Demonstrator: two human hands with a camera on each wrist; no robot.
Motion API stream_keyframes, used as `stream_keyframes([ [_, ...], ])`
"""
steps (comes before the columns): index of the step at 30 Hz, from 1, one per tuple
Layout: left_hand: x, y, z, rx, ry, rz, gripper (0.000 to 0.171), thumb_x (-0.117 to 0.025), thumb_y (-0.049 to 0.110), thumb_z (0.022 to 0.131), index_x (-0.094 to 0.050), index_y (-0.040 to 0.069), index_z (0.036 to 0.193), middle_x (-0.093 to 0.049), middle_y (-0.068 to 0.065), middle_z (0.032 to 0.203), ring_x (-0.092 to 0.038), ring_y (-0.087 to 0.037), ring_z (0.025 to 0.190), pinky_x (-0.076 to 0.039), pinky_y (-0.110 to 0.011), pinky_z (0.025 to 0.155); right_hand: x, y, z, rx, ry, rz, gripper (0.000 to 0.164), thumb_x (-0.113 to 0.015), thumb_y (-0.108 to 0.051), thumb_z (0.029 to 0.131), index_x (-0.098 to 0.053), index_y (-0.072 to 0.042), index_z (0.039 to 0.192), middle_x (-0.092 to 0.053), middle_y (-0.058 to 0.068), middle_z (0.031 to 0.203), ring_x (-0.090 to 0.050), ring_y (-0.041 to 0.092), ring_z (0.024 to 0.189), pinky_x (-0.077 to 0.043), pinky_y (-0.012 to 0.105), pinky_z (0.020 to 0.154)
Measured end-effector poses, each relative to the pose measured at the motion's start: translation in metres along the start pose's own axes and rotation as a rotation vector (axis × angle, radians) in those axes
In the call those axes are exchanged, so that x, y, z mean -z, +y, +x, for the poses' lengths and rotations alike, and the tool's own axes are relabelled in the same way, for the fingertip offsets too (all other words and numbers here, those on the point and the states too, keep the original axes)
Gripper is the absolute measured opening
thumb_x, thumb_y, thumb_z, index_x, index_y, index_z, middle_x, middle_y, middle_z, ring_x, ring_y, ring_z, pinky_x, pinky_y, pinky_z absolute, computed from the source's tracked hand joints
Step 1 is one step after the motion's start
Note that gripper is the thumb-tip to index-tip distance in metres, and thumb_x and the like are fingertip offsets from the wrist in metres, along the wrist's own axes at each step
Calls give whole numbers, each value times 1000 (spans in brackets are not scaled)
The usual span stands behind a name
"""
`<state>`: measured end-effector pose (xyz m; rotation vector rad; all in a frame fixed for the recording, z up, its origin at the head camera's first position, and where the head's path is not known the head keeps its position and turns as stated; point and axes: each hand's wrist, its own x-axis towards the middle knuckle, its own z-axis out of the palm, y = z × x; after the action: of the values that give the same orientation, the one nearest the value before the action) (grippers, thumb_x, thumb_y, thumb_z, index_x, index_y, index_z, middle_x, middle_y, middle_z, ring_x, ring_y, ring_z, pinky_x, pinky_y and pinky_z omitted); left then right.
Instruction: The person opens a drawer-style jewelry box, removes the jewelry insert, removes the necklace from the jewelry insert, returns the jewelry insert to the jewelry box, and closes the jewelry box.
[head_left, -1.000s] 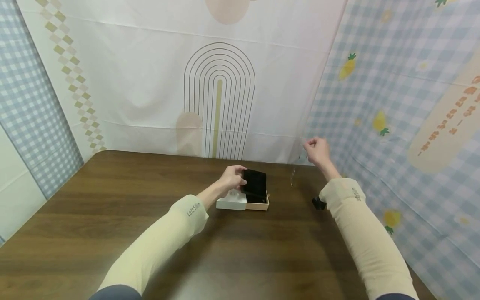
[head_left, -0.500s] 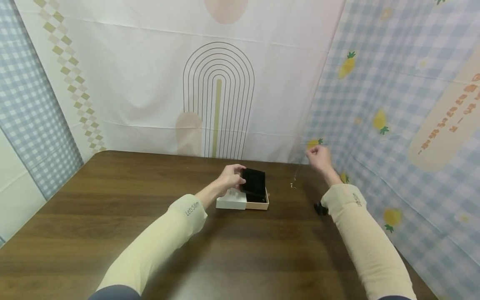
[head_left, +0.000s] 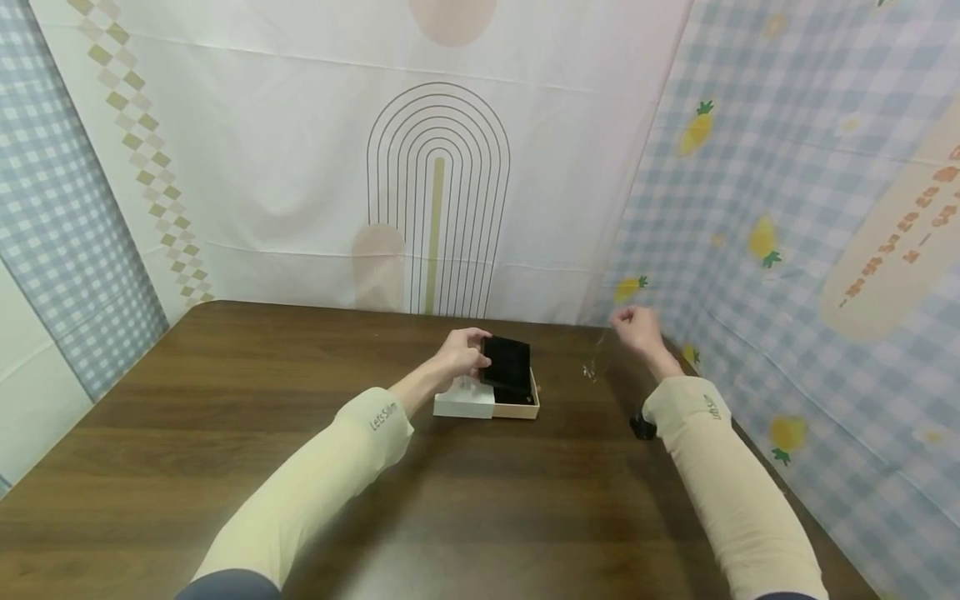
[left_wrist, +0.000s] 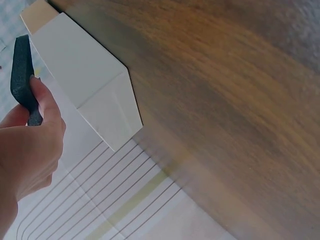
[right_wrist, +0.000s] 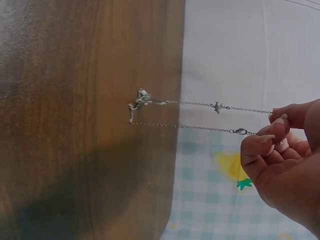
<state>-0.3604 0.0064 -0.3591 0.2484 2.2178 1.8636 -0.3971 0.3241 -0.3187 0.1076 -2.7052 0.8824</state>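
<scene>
In the head view my left hand (head_left: 459,354) pinches a black foam pad (head_left: 507,363) by its left edge, thumb on one side. The pad stands tilted over a shallow box (head_left: 463,403) with a white sleeve and a partly slid-out tan drawer (head_left: 516,411). Something dark lies in the drawer, its detail too small to tell. To the right, my right hand (head_left: 639,331) pinches a thin silver chain necklace (right_wrist: 205,128) near its clasp. A star-like charm (right_wrist: 217,107) shows on one strand. Its lower end, bunched with small charms, is at or just above the table.
The brown wooden table (head_left: 300,467) reaches to a white patterned curtain (head_left: 300,167) at the back. A checked curtain (head_left: 720,250) with pineapples runs along the right edge. A small black object (head_left: 642,425) shows under my right cuff.
My right hand has come down a little, lowering the necklace, whose bottom end now looks more gathered. The left hand and foam pad have barely moved.
</scene>
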Motion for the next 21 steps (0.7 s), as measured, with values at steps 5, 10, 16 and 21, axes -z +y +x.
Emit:
stream_keyframes([
  [5,1,-1,0,1,-4,-4,55,-59,-12,85,-50,4,136,-50,-13,118,-55,-14,73,-55,-25,60,-5,3,-2,-2,-24,-9,24,-52,-8,94,-63,13,100,-64,21,83,-49,7,55,-44,22,53],
  [10,1,-2,1,2,-5,-3,55,-59,-12,84,-50,4,136,-47,-7,103,-54,-14,71,-54,-23,59,-9,6,-4,-15,-42,-17,24,-53,-9,95,-63,13,99,-64,19,80,-49,8,57,-44,23,55],
  [16,1,-2,0,5,-3,4,55,-59,-12,84,-50,4,136,-50,-9,108,-55,-14,71,-52,-22,59,-16,12,-4,-74,-87,8,23,-52,-10,96,-61,11,99,-61,10,71,-51,8,51,-46,23,52],
  [21,2,-4,1,8,-1,10,55,-59,-12,84,-50,5,136,-52,-13,116,-55,-13,68,-52,-21,58,-24,18,-7,-147,-143,76,24,-51,-11,97,-59,11,104,-64,15,75,-57,8,50,-58,34,58],
])
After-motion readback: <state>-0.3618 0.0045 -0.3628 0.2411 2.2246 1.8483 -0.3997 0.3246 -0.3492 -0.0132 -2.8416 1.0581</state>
